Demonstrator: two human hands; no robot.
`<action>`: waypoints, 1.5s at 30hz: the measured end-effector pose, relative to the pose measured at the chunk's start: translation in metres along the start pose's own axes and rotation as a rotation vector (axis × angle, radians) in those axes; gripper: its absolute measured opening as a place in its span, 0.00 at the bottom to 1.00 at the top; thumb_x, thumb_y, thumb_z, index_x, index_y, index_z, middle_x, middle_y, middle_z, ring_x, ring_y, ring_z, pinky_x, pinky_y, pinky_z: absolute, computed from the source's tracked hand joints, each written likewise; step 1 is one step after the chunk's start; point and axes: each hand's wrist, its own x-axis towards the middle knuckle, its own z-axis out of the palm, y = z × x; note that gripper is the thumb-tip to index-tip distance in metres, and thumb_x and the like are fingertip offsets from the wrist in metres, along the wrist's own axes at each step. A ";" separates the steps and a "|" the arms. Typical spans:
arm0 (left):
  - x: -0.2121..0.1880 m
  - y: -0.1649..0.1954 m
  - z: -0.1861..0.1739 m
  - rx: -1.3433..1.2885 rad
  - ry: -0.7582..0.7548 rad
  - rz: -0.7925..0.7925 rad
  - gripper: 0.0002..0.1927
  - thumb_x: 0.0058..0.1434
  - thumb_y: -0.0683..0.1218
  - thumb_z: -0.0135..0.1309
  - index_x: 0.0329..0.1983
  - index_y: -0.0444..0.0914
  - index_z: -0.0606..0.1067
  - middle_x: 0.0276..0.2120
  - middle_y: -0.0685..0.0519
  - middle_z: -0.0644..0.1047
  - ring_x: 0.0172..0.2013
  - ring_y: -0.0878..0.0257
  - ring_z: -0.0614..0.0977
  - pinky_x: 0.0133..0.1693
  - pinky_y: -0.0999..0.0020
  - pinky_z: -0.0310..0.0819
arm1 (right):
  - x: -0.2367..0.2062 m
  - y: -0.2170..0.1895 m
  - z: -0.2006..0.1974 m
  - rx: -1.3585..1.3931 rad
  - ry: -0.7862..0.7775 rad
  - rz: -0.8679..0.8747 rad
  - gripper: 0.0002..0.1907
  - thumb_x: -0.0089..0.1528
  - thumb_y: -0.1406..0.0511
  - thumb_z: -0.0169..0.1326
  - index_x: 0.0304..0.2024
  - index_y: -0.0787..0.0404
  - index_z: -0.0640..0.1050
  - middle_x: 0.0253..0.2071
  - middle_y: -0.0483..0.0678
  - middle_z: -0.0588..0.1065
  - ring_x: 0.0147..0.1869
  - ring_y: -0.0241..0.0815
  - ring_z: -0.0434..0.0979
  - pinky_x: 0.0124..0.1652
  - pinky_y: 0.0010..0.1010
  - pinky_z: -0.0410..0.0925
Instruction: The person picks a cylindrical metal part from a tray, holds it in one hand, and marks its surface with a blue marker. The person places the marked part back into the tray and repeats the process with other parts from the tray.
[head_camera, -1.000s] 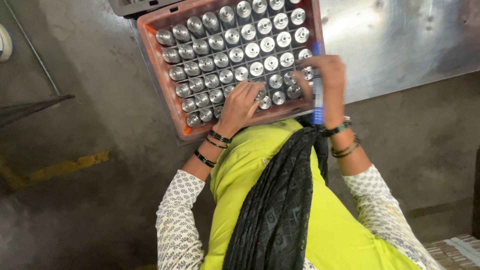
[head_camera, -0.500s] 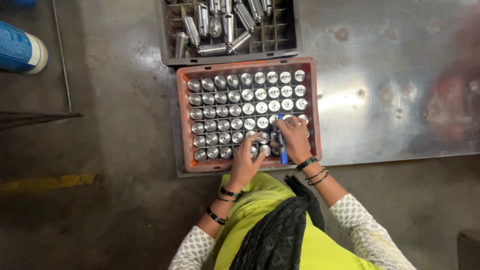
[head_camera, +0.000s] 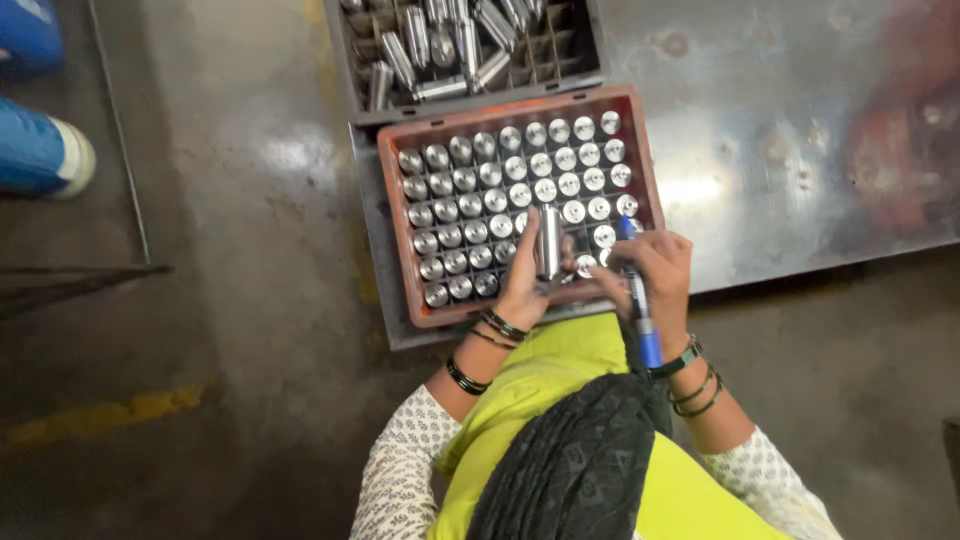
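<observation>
Holding item: left hand (head_camera: 525, 285), fingers closed around one polished steel cylinder (head_camera: 548, 243), lifted upright just above the near rows of the red crate (head_camera: 395, 235). Black bangles at the wrist.

Right hand (head_camera: 650, 270): fingers pinched together on a blue marker pen (head_camera: 640, 310), which runs from the crate's near right corner back toward the wrist, capped end nearest the body. Watch and dark bangles at that wrist. The two hands sit just beside each other over the crate's near edge.

Red crate: rectangular, plastic, gridded into single cells. Nearly every cell carries one standing steel cylinder (head_camera: 545, 165), round end faces up, in regular rows. Cells beneath the hands are hidden; their contents cannot be told.

Grey crate (head_camera: 590, 45): touching the red crate's far edge. Divided likewise, but its metal cylinders (head_camera: 455, 45) lie loose and tilted across the dividers, unsorted.

Metal bench top (head_camera: 780, 150): scuffed, reflective sheet carrying the red crate at its left edge; the crate's left side overhangs or meets a grey base below, which of the two cannot be told.

Person: yellow-green garment, dark patterned scarf (head_camera: 580, 460), white printed sleeves.

Floor (head_camera: 200, 330): worn concrete, a yellow painted line near the left. Blue object with white end (head_camera: 40, 155) at the far left edge, kind unclear.
</observation>
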 end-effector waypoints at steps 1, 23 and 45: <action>-0.001 0.006 0.001 0.038 0.009 -0.001 0.26 0.74 0.64 0.43 0.50 0.37 0.69 0.27 0.56 0.75 0.27 0.67 0.76 0.33 0.72 0.75 | -0.002 0.000 0.001 0.033 0.042 0.038 0.15 0.59 0.61 0.65 0.44 0.59 0.77 0.41 0.47 0.75 0.51 0.48 0.72 0.59 0.41 0.60; -0.033 0.023 0.049 0.159 0.010 0.175 0.22 0.73 0.59 0.45 0.55 0.37 0.71 0.40 0.56 0.73 0.38 0.69 0.76 0.33 0.73 0.69 | -0.021 -0.007 0.007 0.439 0.091 0.041 0.12 0.66 0.67 0.59 0.47 0.64 0.71 0.43 0.50 0.74 0.46 0.42 0.71 0.50 0.31 0.66; -0.065 0.015 0.048 0.318 0.035 0.397 0.13 0.75 0.50 0.52 0.50 0.34 0.70 0.39 0.53 0.73 0.39 0.69 0.75 0.44 0.75 0.70 | -0.012 -0.026 -0.006 0.213 -0.062 -0.152 0.12 0.60 0.70 0.59 0.46 0.62 0.73 0.41 0.49 0.78 0.42 0.47 0.73 0.48 0.40 0.62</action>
